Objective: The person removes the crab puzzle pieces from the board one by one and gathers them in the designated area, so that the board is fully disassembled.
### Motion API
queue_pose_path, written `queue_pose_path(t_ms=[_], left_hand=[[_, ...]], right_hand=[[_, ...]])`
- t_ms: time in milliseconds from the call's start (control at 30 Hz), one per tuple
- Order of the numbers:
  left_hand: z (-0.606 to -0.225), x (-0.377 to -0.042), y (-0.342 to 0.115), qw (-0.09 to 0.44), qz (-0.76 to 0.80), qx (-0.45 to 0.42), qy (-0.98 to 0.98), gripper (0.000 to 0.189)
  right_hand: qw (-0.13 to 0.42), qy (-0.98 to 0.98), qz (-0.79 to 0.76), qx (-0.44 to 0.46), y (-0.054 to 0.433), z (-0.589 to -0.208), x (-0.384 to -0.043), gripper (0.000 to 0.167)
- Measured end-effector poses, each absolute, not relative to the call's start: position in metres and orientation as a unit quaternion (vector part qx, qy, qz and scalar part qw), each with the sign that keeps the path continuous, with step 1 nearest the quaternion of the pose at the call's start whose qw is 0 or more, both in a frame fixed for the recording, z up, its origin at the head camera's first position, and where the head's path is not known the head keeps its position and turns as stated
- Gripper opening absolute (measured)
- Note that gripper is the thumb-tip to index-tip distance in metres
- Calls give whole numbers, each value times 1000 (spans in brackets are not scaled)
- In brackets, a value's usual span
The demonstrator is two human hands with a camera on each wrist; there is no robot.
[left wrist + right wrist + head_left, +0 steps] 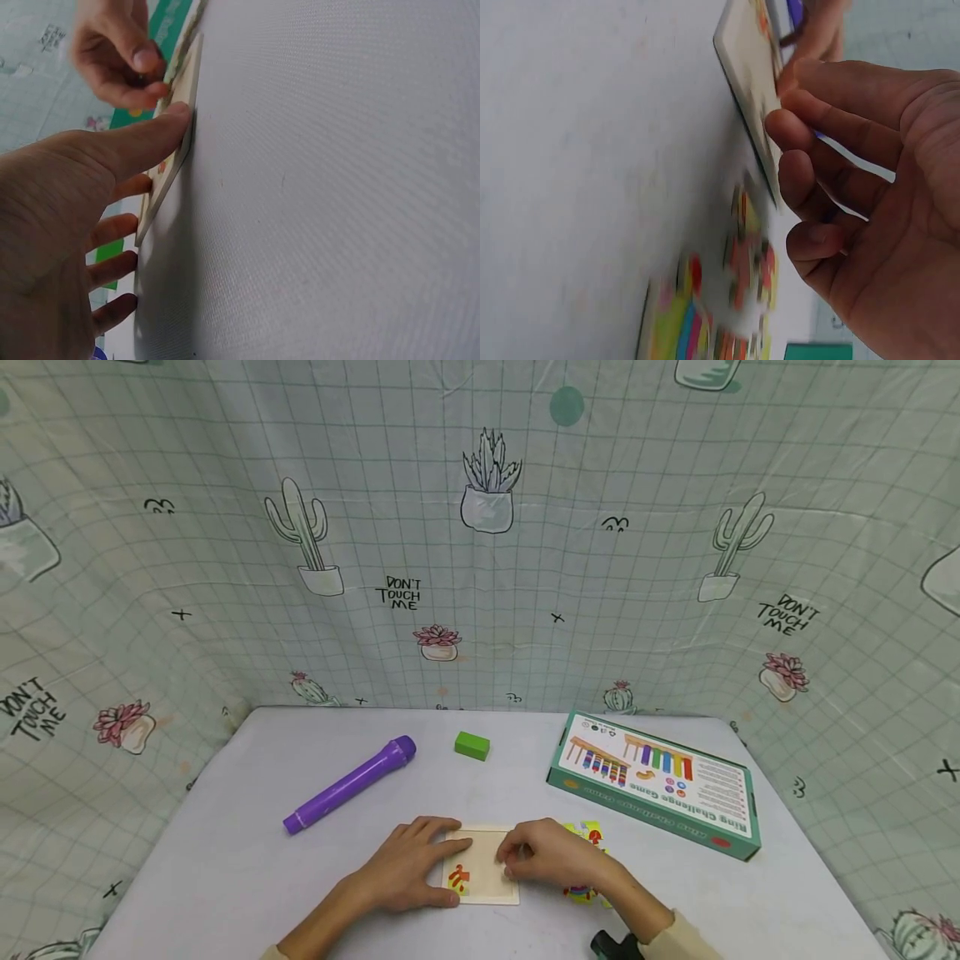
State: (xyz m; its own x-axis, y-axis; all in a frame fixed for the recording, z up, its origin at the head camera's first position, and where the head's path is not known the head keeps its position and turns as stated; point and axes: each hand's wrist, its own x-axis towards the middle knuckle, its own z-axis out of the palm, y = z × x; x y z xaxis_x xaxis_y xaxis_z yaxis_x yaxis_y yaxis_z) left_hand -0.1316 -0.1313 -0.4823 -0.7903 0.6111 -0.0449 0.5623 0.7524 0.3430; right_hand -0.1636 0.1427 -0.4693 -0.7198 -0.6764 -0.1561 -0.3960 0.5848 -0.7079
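Note:
A square, light wooden puzzle board [491, 856] lies on the table, with one yellow and orange puzzle piece [458, 880] in its lower left corner. My left hand [408, 867] rests at the board's left side, fingers spread, the thumb at its near edge. Over the board's right side hovers my right hand [551, 853], fingers loosely bent; nothing shows between them in the right wrist view. Several colourful puzzle pieces [739, 262] lie right of the board, partly covered by the right hand and forearm in the head view.
A purple toy microphone [348, 785] lies at the back left. Behind the board sits a green block [472, 746]. A green and white game box [656, 781] occupies the back right. Near the right sleeve is a black object [615, 947], partly out of frame.

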Motion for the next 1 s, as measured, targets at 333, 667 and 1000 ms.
queue_pose_path(t_ms=[333, 667, 1000], left_hand=[[-484, -132, -132, 75, 154, 314, 934, 76], [-484, -134, -131, 78, 147, 311, 936, 76], [-482, -131, -132, 67, 153, 316, 934, 75]], right_hand=[[221, 861, -292, -352, 108, -475, -159, 32], [209, 859, -285, -370, 103, -475, -153, 26], [186, 866, -294, -358, 98, -475, -150, 19]])
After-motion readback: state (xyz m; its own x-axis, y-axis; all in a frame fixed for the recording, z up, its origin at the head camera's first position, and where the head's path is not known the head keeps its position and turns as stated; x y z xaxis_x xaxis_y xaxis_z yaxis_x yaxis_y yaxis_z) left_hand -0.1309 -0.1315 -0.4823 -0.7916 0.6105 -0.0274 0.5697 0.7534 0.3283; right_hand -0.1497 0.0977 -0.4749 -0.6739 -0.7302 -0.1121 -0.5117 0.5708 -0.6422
